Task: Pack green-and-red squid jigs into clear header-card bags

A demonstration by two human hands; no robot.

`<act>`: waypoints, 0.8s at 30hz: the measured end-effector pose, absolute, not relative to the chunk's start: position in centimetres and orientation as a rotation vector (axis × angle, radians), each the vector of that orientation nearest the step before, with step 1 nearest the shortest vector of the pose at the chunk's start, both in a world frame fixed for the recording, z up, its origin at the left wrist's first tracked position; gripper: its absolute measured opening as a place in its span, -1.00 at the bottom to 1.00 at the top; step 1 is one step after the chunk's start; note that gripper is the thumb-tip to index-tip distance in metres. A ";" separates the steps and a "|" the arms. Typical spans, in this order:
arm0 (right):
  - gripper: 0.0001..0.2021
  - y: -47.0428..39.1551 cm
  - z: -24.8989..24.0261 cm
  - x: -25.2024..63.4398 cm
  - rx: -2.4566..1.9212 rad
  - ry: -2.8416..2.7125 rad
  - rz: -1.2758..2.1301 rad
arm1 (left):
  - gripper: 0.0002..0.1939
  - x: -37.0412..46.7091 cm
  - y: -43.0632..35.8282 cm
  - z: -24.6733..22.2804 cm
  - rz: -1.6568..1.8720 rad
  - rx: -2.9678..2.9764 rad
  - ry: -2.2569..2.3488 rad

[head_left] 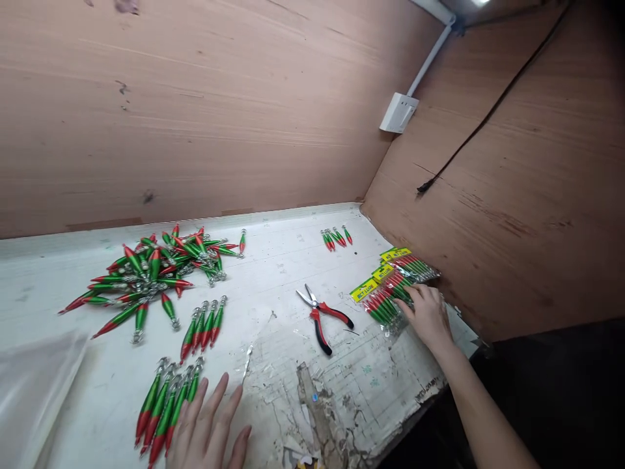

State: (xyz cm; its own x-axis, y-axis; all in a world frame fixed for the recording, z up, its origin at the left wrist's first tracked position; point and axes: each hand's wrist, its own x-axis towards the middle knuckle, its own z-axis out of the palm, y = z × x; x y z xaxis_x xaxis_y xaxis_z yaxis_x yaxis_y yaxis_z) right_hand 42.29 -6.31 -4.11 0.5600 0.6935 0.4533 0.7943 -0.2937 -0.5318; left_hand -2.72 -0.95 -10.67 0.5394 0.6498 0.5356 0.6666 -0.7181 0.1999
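Two wooden walls (pixel 205 117) meet behind one white, worn tabletop (pixel 273 273), its surface torn at the near edge; a heap of red-and-green lures (pixel 155 266), too tangled to count, lies in the left half toward the far edge; one clear plastic sheet (pixel 39 397) lies at the left, partly out of view; two bare hands are over the tabletop: the left hand (pixel 208 426), at the near edge, has its fingers spread and loose with nothing visible in them, and the right hand (pixel 430 316), at the right edge, has its fingers bent over the packets, though I cannot tell whether they grip; at least four overlapping packets (pixel 385 303) with yellow labels, filled with lures, lie along that right edge; one pair of pliers (pixel 315 305) with red-and-black handles lies open near the middle; five loose lures (pixel 166 410) lie side by side just beside the left hand, and a row of four (pixel 209 327) lies beyond them; a cluster of four or five (pixel 337 237) lies near the far right corner
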 end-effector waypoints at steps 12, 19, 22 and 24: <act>-0.85 -4.6 -2.3 25.9 -1.365 -1.946 0.657 | -0.67 -8.8 1.9 -6.3 -0.902 -2.308 -1.805; -0.79 -1.2 -4.4 24.9 -1.414 -2.181 0.194 | -0.47 -17.4 5.4 -2.9 -0.522 -1.774 -2.614; -0.79 -1.1 -5.1 24.3 -1.407 -2.216 0.186 | -0.45 -21.0 8.0 -2.7 -0.492 -1.774 -2.771; -0.80 -1.1 -5.4 23.7 -1.377 -2.239 0.212 | -0.45 -22.5 9.3 -3.0 -0.524 -1.762 -2.849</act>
